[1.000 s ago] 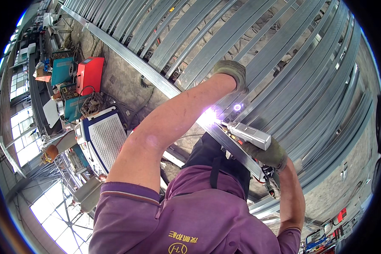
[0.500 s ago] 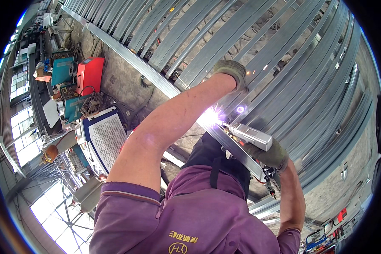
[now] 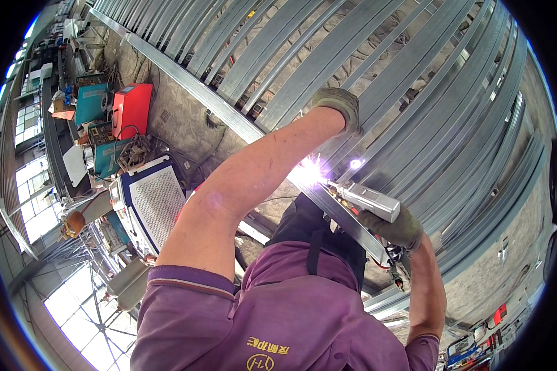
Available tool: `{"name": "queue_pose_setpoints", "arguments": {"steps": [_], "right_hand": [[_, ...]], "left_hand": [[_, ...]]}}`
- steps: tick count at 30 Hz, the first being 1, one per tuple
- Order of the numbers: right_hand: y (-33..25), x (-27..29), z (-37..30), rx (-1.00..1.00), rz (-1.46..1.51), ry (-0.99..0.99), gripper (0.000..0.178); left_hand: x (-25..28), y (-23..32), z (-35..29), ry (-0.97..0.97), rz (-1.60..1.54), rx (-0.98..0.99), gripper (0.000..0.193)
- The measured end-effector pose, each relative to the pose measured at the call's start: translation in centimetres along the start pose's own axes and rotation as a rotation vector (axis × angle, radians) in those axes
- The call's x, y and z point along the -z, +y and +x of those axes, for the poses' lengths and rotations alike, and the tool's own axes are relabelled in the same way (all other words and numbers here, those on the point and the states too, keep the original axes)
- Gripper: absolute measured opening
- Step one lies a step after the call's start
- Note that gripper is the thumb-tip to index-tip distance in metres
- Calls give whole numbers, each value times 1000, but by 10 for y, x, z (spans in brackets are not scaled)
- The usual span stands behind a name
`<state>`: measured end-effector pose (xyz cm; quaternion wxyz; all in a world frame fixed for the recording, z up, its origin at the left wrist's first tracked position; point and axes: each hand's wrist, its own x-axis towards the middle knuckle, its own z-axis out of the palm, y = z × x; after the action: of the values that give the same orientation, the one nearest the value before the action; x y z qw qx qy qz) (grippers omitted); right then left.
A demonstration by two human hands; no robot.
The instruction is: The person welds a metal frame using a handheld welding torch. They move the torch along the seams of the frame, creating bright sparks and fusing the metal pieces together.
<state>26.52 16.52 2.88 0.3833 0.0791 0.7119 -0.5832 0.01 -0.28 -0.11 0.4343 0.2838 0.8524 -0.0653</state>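
Observation:
My right hand, in a grey-green work glove, grips a boxy silver welding torch. From the torch's tip a bright white-violet glare shines on the long steel rail, where the bars meet it, and hides the joint. Beyond the glare my left hand, also gloved, is curled down over the steel bars. Its fingers are mostly hidden, so what they grip does not show clearly. My left forearm crosses above the rail.
Many parallel galvanized bars fan out across the far and right side. On the left stand a red machine box, teal machines and a white-and-blue unit with a perforated panel. Cables lie on the concrete floor.
The torch and my right hand have shifted very slightly to the right. A few sparks near my left hand are gone. My left hand has stayed in place.

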Motion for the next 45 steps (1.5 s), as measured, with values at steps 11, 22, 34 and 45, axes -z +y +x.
{"name": "queue_pose_setpoints", "arguments": {"steps": [11, 22, 34, 45], "right_hand": [[-4, 4, -5, -152, 24, -41, 45], [1, 6, -9, -109, 49, -37, 43], [9, 8, -11, -82, 100, -59, 43], [9, 6, -18, -75, 147, -37, 39]], "left_hand": [[-2, 0, 1, 7, 5, -12, 70], [5, 2, -6, -9, -12, 5, 69], [4, 0, -4, -3, -1, 6, 70], [5, -1, -7, -10, -7, 16, 70]]}}
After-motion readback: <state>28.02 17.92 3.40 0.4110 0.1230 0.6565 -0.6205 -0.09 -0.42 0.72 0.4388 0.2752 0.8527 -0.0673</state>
